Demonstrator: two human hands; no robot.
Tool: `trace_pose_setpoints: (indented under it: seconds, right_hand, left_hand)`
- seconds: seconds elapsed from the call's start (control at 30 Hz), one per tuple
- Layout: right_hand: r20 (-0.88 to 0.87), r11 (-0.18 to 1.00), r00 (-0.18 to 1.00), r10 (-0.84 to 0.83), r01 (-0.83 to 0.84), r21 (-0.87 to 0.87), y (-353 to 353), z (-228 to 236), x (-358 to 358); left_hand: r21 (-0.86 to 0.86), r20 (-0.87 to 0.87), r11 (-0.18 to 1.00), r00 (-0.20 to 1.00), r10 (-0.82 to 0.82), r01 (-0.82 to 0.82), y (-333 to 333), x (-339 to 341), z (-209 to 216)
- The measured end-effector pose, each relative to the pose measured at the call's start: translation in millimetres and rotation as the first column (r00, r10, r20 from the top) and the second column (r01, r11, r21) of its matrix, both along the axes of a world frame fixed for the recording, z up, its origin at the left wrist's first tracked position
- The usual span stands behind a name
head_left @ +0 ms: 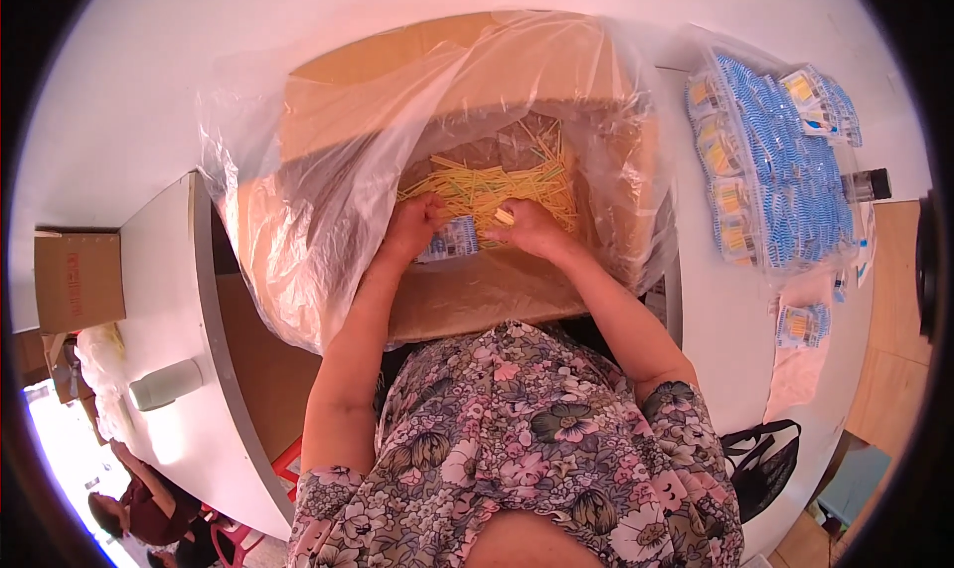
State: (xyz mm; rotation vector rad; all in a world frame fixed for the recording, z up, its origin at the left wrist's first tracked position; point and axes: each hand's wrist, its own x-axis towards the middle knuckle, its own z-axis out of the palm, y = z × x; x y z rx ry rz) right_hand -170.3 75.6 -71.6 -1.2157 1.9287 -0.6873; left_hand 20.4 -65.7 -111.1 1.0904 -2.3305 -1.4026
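Note:
Both my hands reach into a large cardboard box [343,121] lined with a clear plastic bag [606,81]. Loose thin yellow sticks [487,185], some greenish, lie heaped in it. My right hand [535,228] is closed around a small bunch of yellow sticks [504,216], their ends showing at the thumb. At the left of the heap my left hand [412,228] has its fingers curled together; what is in them, if anything, is hidden. Beside that hand, at the near side of the heap, rests a blue-and-white printed packet [453,238].
On the right table stands a clear plastic tub [755,240] packed with blue-and-white packets, near a dark-capped bottle [867,184]. A single packet [801,324] lies on a pink cloth [795,379]. Leftward are a pale cylinder [165,385], a carton [79,282] and another person [149,508].

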Motion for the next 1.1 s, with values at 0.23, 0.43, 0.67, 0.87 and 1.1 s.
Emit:
trace_pose_setpoints:
  seconds: [0.23, 0.43, 0.67, 0.87, 1.1]
  right_hand:
    - [0.096, 0.998, 0.995, 0.021, -0.027, 0.059, 7, 14, -5]
    - [0.136, 0.991, 0.99, 0.041, -0.057, 0.117, 8, 15, -8]
    - [0.012, 0.997, 0.997, 0.071, -0.071, -0.007, 7, -6, -1]
    - [0.192, 0.985, 0.979, 0.063, -0.03, -0.172, 4, 9, -8]
    - [0.378, 0.973, 0.923, -0.069, 0.146, -0.18, 22, 62, -10]
  left_hand:
    - [-0.352, 0.586, 0.859, 0.803, -0.108, 0.372, 17, -3, 14]
    - [-0.386, 0.459, 0.882, 0.886, -0.071, 0.271, 10, 1, -4]
    - [-0.319, 0.287, 0.941, 0.958, -0.019, 0.114, 3, 3, -3]
    - [0.479, -0.059, 0.875, 0.997, -0.057, 0.079, 24, -14, 62]
    - [0.537, -0.195, 0.838, 0.981, 0.006, 0.102, 44, -20, 79]
